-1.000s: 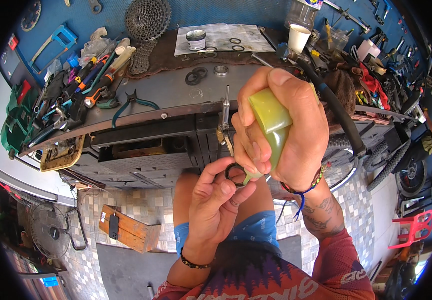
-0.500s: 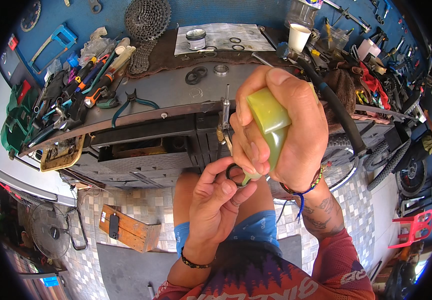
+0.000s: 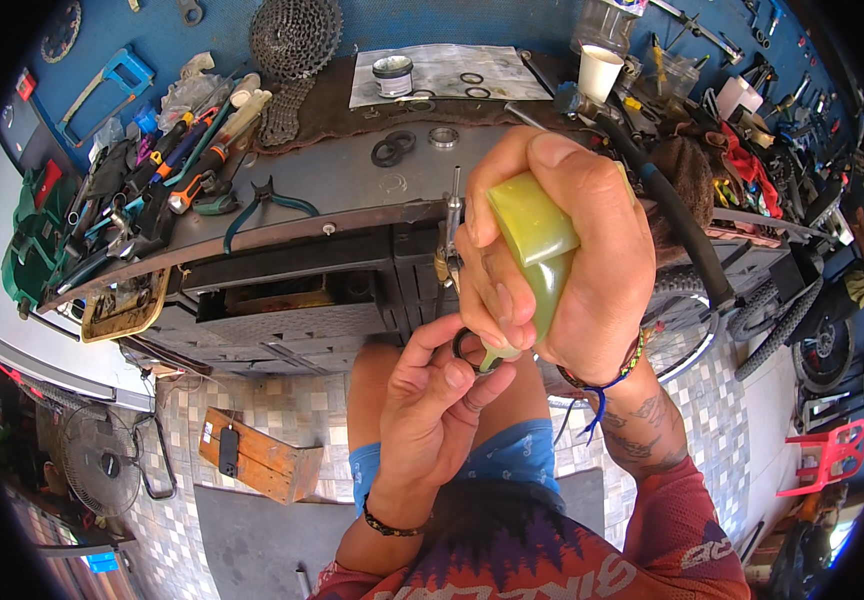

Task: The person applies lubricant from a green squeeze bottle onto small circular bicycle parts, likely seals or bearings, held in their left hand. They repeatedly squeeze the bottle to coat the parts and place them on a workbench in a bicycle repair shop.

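My right hand (image 3: 592,260) is wrapped round a soft yellow-green squeeze tube (image 3: 544,235), its narrow tip pointing down. Between the thumb and fingers of my left hand (image 3: 432,400) is a small dark ring (image 3: 465,347), which looks like a bearing. The tube's tip reaches the ring's lower right side; whether it touches is too small to tell. My right fingers hide part of the tube and ring. On the bench beyond lie black rings (image 3: 388,152) and a metal bearing ring (image 3: 443,137).
Pliers (image 3: 267,208) lie near the bench's front edge. A tool pile (image 3: 167,165) covers its left end. On a paper sheet (image 3: 452,75) stands a small open tub (image 3: 393,76). A white cup (image 3: 599,74) stands behind a long dark bar (image 3: 662,205). A wooden box (image 3: 260,455) sits on the floor.
My right hand and the tube have shifted very slightly left. The left hand still holds the ring, nearly unmoved.
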A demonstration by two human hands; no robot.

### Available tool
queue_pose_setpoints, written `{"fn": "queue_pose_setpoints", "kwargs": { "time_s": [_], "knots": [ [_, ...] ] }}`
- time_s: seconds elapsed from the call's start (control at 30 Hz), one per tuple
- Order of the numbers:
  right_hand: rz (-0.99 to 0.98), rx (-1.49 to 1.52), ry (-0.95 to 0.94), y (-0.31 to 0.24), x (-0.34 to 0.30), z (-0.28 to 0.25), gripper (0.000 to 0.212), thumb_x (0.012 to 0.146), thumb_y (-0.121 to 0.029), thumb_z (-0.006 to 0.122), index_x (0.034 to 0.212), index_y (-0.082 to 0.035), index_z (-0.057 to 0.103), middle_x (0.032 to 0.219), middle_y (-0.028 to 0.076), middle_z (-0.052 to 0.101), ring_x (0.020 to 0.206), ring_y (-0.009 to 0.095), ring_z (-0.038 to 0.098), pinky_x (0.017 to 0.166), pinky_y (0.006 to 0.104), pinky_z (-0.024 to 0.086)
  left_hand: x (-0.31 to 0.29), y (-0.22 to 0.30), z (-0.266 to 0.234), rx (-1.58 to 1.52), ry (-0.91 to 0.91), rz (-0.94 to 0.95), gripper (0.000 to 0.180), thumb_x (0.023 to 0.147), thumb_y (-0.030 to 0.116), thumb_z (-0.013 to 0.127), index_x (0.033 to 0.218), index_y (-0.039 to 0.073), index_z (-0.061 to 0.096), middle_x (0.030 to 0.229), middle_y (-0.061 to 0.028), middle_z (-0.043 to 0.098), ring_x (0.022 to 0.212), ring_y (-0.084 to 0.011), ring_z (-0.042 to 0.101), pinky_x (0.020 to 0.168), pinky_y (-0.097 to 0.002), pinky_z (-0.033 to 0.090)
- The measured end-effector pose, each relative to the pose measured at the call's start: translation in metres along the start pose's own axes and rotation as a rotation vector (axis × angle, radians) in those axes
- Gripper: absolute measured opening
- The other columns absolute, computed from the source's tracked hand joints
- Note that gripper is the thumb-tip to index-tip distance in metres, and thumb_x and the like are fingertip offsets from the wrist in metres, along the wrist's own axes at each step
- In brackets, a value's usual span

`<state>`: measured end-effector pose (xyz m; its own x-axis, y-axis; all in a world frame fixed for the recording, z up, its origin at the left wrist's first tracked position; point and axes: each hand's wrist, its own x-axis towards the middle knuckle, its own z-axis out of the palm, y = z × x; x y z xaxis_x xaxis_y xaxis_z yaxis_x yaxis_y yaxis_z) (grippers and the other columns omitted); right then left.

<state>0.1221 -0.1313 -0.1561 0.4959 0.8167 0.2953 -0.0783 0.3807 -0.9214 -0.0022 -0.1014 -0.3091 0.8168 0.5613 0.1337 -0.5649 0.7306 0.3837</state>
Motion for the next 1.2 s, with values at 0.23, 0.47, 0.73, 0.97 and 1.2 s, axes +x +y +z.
{"fn": "queue_pose_setpoints", "kwargs": {
  "time_s": [0.23,0.47,0.73,0.97,1.2],
  "knots": [
    [0.017,0.004,0.0,-0.0001,0.0004,0.0017,0.056,0.11,-0.042,0.03,0.083,0.002,0.052,0.048,0.006,0.037,0.035,0.015,0.03,0.034,0.0299,0.035,0.0008,-0.0012,0.0001,-0.008,-0.02,0.024,0.04,0.104,0.004,0.064,0.143,0.002,0.055,0.134,-0.0144,0.063,0.129,-0.026,0.064,0.11,-0.0457,0.059],
    [0.014,0.018,-0.01,0.0015,0.0003,0.0031,0.057,0.11,-0.043,0.03,0.083,0.002,0.053,0.048,0.006,0.038,0.034,0.015,0.031,0.034,0.0297,0.034,0.0008,-0.001,-0.0007,0.0,-0.016,0.025,0.038,0.104,0.005,0.064,0.141,0.004,0.057,0.135,-0.0152,0.063,0.133,-0.0347,0.061,0.11,-0.0483,0.059],
    [0.013,0.034,-0.017,0.0018,0.0005,0.0053,0.057,0.11,-0.042,0.03,0.083,0.002,0.053,0.047,0.006,0.038,0.034,0.015,0.031,0.034,0.0296,0.034,0.0,-0.0036,-0.0023,-0.001,0.003,0.048,0.034,0.106,0.008,0.063,0.14,0.005,0.058,0.13,-0.0144,0.067,0.13,-0.0378,0.064,0.108,-0.049,0.06],
    [0.005,0.049,-0.033,0.0028,0.0015,0.006,0.057,0.11,-0.042,0.03,0.083,0.003,0.052,0.047,0.006,0.037,0.034,0.015,0.03,0.034,0.0299,0.034,-0.001,-0.0035,0.0015,0.003,0.031,0.061,0.03,0.107,0.011,0.062,0.137,0.005,0.059,0.131,-0.0181,0.069,0.122,-0.0379,0.069,0.105,-0.0483,0.061],
    [0.006,0.041,-0.041,0.0036,0.0021,0.0061,0.056,0.11,-0.042,0.03,0.084,0.002,0.052,0.047,0.006,0.037,0.034,0.015,0.031,0.034,0.0303,0.035,-0.0005,-0.0037,0.0014,0.012,0.008,0.076,0.03,0.108,0.014,0.061,0.137,0.004,0.059,0.134,-0.0209,0.067,0.122,-0.0378,0.069,0.104,-0.0474,0.062]
  ]
}}
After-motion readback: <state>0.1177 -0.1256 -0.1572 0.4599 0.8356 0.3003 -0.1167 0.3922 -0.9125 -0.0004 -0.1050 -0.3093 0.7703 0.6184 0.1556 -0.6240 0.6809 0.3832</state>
